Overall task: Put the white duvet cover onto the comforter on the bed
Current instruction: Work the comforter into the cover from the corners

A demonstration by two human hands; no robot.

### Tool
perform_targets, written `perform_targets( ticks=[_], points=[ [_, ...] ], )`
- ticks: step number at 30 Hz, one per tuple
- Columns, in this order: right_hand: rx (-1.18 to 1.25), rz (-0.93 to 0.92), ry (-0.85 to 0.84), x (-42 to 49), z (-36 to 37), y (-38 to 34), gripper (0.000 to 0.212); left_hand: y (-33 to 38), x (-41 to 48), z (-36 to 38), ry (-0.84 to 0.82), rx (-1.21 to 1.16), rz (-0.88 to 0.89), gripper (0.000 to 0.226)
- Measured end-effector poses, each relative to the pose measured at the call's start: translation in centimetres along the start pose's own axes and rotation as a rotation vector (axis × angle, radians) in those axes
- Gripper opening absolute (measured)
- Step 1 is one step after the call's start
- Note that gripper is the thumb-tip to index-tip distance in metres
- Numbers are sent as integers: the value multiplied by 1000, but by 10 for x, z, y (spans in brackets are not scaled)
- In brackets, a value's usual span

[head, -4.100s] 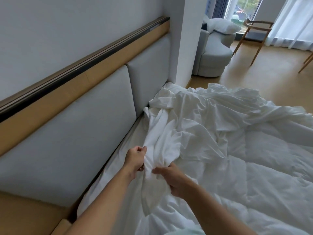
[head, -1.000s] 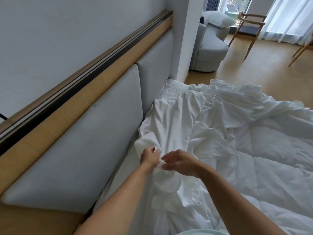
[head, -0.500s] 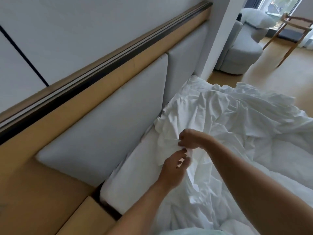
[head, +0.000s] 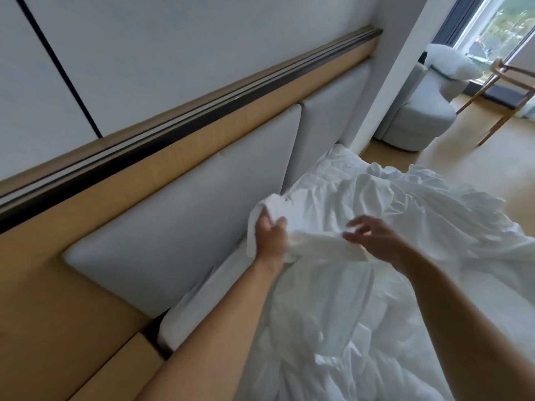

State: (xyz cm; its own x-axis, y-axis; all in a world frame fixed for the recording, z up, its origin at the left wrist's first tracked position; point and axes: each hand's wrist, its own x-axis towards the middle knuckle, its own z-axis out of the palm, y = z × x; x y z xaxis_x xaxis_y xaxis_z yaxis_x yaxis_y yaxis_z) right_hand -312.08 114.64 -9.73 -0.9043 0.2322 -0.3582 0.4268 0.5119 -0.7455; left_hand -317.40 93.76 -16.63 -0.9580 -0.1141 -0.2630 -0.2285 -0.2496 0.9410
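The white duvet cover (head: 385, 204) lies crumpled across the bed near the headboard. My left hand (head: 270, 237) grips a bunched edge of it and lifts that edge close to the padded headboard. My right hand (head: 373, 238) hovers just to the right over the same fold with loosely spread fingers, holding nothing; motion blur hides whether they touch it. The quilted comforter (head: 362, 342) spreads below and right, partly under the cover.
The grey padded headboard (head: 188, 224) with its wooden frame (head: 52, 314) runs along the left. The mattress edge (head: 197, 311) shows beside it. A grey armchair (head: 422, 111) with a pillow and a wooden chair (head: 503, 91) stand on the wood floor beyond the bed.
My left hand has moved up and left and now grips the cover's edge by the headboard. My right hand has let go of the fabric and opened beside it.
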Motion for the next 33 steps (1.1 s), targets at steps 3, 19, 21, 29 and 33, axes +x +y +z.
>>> perform_targets(
  ticks=[3, 19, 21, 29, 33],
  points=[
    [223, -38, 54, 4, 15, -34, 53, 0, -35, 19, -422, 453, 370, 49],
    [-343, -398, -165, -9, -8, -75, 21, -14, -22, 15, -312, -441, -771, 73],
    [-262, -334, -236, -20, -19, -75, 21, -21, -13, 17, -229, -327, -781, 32],
    [-119, -190, -95, -21, -40, -50, 26, -7, -2, 30, -103, -273, -481, 42],
    [-84, -184, 338, -3, -44, -39, 25, 48, -1, 26, -124, -53, 65, 34]
  ],
)
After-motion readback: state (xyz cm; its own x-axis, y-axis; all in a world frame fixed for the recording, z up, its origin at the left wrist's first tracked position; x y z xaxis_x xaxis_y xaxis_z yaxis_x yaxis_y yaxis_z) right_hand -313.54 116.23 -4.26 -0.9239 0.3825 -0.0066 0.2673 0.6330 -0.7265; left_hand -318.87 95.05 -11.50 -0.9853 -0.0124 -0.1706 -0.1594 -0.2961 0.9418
